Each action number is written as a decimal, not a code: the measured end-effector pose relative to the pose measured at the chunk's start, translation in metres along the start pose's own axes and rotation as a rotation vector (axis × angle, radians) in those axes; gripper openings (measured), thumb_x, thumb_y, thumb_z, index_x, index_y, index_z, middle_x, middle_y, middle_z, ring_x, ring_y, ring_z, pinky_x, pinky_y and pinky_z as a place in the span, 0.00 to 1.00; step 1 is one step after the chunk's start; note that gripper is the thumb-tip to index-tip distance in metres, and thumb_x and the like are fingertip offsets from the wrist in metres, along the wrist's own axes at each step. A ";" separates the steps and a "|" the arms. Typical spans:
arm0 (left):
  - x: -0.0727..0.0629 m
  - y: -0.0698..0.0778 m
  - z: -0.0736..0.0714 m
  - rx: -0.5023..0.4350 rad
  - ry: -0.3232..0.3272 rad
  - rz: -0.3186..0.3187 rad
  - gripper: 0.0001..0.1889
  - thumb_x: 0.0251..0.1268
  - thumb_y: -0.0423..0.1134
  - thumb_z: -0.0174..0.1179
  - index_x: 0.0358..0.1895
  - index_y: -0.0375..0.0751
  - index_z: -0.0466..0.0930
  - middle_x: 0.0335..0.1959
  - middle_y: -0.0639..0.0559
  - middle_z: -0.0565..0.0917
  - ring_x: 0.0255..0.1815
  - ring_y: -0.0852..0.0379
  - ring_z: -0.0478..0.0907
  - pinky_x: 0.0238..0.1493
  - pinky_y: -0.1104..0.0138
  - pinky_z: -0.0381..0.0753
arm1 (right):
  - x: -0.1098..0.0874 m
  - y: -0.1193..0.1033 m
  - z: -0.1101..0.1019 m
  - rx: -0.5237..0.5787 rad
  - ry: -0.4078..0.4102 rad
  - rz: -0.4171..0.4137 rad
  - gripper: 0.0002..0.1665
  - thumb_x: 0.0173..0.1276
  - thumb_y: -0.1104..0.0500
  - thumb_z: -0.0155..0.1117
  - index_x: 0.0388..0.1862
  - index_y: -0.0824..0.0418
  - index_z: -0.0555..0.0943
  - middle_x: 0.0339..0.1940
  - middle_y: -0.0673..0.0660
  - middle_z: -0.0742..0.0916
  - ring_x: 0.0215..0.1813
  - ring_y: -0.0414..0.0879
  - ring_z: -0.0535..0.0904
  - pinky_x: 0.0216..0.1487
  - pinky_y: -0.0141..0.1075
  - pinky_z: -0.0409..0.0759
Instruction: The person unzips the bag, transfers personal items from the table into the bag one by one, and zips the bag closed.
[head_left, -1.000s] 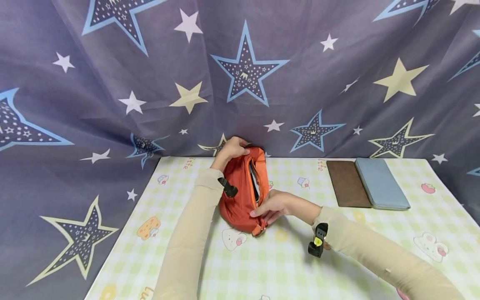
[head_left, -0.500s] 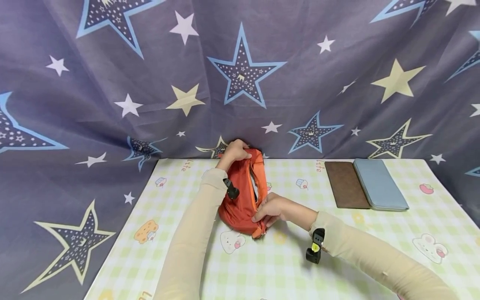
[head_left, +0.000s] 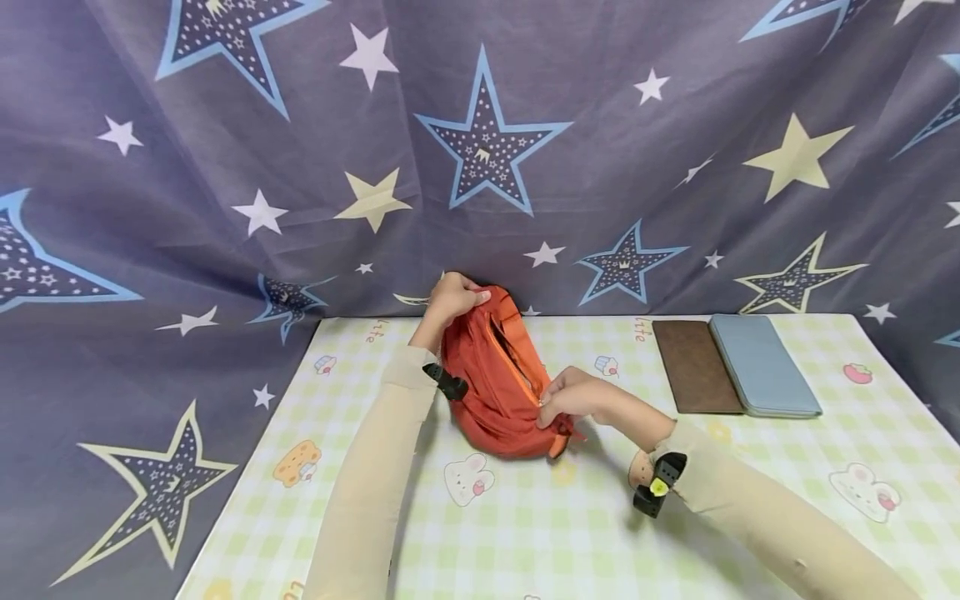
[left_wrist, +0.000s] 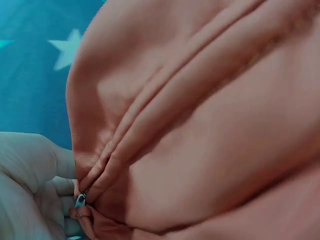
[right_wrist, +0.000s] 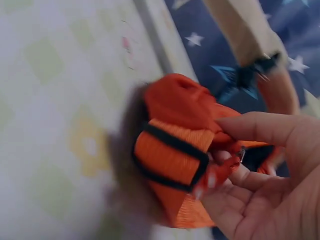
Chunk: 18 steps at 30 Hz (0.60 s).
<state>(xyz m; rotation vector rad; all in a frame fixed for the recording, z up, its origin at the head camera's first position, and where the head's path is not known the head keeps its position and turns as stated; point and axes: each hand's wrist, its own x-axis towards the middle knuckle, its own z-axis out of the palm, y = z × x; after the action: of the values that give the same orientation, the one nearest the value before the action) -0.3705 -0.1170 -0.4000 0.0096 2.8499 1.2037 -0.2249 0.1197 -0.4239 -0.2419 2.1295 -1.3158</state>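
A red-orange waist bag stands near the back edge of the table, its orange-edged zip opening partly gaping. My left hand grips its far end, thumb on the fabric. Beside that hand in the left wrist view, a small metal zip pull sits at the end of the zip. With thumb and fingers, my right hand pinches the near end by the zip. An orange strap with a black slider buckle hangs there in the right wrist view, and a metal zip piece shows between the fingers.
To the right lie a brown flat leather-like case and a light blue zipped case, side by side. A checked cloth covers the table. Behind it hangs a dark star-print curtain.
The bag's near end has swung right with my right hand, so the bag slants more. Its opening has narrowed, and the pale contents no longer show. My left hand has shifted slightly left.
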 end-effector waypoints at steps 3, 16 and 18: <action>-0.008 0.000 -0.009 -0.127 0.006 -0.057 0.17 0.70 0.44 0.66 0.50 0.32 0.88 0.57 0.39 0.84 0.54 0.43 0.80 0.55 0.58 0.81 | -0.007 -0.002 -0.019 -0.073 0.038 -0.041 0.19 0.50 0.68 0.71 0.11 0.53 0.72 0.12 0.44 0.73 0.19 0.37 0.67 0.25 0.29 0.69; -0.047 -0.001 -0.040 -0.656 -0.048 -0.172 0.25 0.75 0.40 0.61 0.69 0.29 0.74 0.70 0.40 0.75 0.72 0.48 0.71 0.77 0.56 0.67 | -0.029 -0.020 -0.107 -0.309 0.348 -0.098 0.02 0.61 0.69 0.70 0.32 0.69 0.85 0.19 0.47 0.82 0.22 0.39 0.71 0.23 0.31 0.70; -0.054 -0.006 -0.040 -0.693 -0.046 -0.165 0.25 0.76 0.39 0.59 0.69 0.30 0.73 0.60 0.45 0.82 0.61 0.54 0.78 0.73 0.59 0.72 | -0.029 -0.024 -0.112 -0.337 0.407 -0.102 0.03 0.63 0.68 0.70 0.33 0.69 0.86 0.19 0.51 0.84 0.21 0.41 0.73 0.23 0.32 0.72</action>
<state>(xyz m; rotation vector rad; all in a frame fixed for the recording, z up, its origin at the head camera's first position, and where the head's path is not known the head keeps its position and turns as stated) -0.3187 -0.1512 -0.3738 -0.2121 2.1910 2.0243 -0.2720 0.2049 -0.3565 -0.2373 2.7180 -1.1254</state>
